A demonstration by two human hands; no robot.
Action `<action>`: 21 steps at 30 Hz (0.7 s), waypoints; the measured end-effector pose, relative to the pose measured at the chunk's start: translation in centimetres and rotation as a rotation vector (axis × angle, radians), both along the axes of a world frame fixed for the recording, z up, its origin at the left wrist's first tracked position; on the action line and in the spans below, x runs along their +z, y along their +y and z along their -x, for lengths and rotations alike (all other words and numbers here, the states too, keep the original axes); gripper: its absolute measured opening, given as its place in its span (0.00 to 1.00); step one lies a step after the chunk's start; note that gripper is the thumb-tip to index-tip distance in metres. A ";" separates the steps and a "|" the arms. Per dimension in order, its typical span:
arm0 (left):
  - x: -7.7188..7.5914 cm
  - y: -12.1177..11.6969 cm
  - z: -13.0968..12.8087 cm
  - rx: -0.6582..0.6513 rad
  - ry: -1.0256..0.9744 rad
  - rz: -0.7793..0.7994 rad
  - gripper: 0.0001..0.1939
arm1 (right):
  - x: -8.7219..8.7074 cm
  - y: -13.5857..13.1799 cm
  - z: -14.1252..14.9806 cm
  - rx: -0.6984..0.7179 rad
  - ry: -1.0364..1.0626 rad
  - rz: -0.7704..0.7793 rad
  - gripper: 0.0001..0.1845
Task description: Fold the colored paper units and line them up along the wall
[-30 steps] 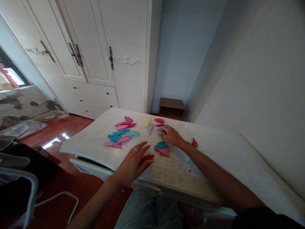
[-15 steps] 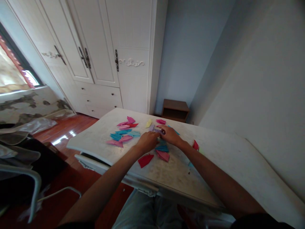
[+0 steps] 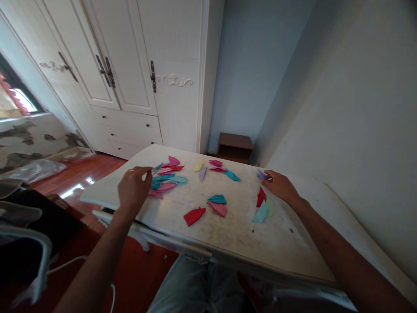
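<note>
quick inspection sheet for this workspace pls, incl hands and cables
surface: whitish tabletop, mottled, with dark specks
things: folded papers in several colours; loose cluster at left, red piece alone near the front edge
clutter: crumpled clear plastic on the floor
hands: left hand pinches a teal-grey piece; right hand holds a purple piece
cables: white curved line on floor at left, cable or frame unclear
surroundings: white wardrobe, brown cabinet, damaged wall
</note>
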State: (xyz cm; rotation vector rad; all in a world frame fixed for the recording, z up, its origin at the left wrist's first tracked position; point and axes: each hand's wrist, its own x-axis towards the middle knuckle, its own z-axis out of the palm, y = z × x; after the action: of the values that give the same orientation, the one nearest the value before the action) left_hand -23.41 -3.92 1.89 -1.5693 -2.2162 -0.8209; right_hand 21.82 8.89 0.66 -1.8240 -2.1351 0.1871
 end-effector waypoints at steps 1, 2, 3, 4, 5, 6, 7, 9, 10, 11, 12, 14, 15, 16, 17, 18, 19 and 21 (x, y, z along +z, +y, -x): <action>-0.1 -0.3 0.7 0.047 0.015 0.034 0.19 | -0.3 -0.1 -0.4 -0.002 -0.017 0.011 0.26; -0.3 -0.4 1.1 0.071 0.019 0.095 0.20 | -0.6 -0.3 -0.5 0.011 -0.025 0.025 0.26; -0.5 -0.6 1.4 0.070 0.012 0.178 0.21 | -0.9 -0.4 -0.5 0.031 -0.020 0.041 0.26; -0.8 -0.6 1.5 0.052 -0.003 0.266 0.22 | -1.1 -0.6 -0.4 0.053 -0.002 0.051 0.25; -1.1 -0.7 1.5 0.024 -0.017 0.339 0.23 | -1.2 -0.8 -0.2 0.068 0.023 0.053 0.25; -1.4 -0.7 1.4 -0.006 -0.028 0.383 0.24 | -1.3 -1.1 -0.1 0.069 0.051 0.042 0.25; -1.8 -0.6 1.2 -0.030 -0.034 0.390 0.26 | -1.4 -1.6 -0.2 0.059 0.078 0.024 0.26; -2.7 -0.5 0.9 -0.041 -0.019 0.303 0.28 | -1.5 -2.9 -0.6 0.020 0.094 -0.024 0.29; -3.1 -0.4 0.8 -0.040 -0.003 0.248 0.29 | -1.5 -3.8 -0.9 -0.003 0.072 -0.037 0.31; -3.6 -0.3 0.7 -0.039 0.011 0.207 0.30 | -1.5 -4.8 -1.3 -0.024 0.037 -0.035 0.32; -4.0 -0.1 0.7 -0.036 0.024 0.187 0.30 | -1.4 -5.8 -1.6 -0.041 -0.003 -0.013 0.32; -4.6 0.3 0.6 -0.035 0.049 0.204 0.31 | -1.4 -7.8 -1.7 -0.049 -0.048 0.069 0.33; -4.8 0.5 0.6 -0.035 0.057 0.226 0.32 | -1.4 -8.6 -1.5 -0.020 -0.045 0.106 0.32; -5.0 0.6 0.5 -0.036 0.062 0.242 0.33 | -1.5 -9.2 -1.0 0.019 -0.031 0.125 0.31; -5.1 0.7 0.5 -0.036 0.064 0.251 0.33 | -1.6 -9.5 -0.2 0.067 -0.010 0.128 0.30; -5.1 0.8 0.5 -0.039 0.062 0.254 0.33 | -1.7 -9.6 0.8 0.114 0.012 0.116 0.30; -5.2 0.8 0.5 -0.043 0.054 0.251 0.33 | -1.9 -9.5 1.9 0.156 0.031 0.096 0.30; -5.2 0.7 0.6 -0.054 0.030 0.248 0.34 | -2.1 -8.6 4.6 0.249 0.061 0.062 0.29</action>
State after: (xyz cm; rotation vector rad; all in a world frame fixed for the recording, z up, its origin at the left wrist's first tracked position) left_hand -23.99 -3.22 -3.26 -1.7464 -2.3363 -0.5481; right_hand 17.22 0.25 -1.43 -1.5576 -2.3318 0.3664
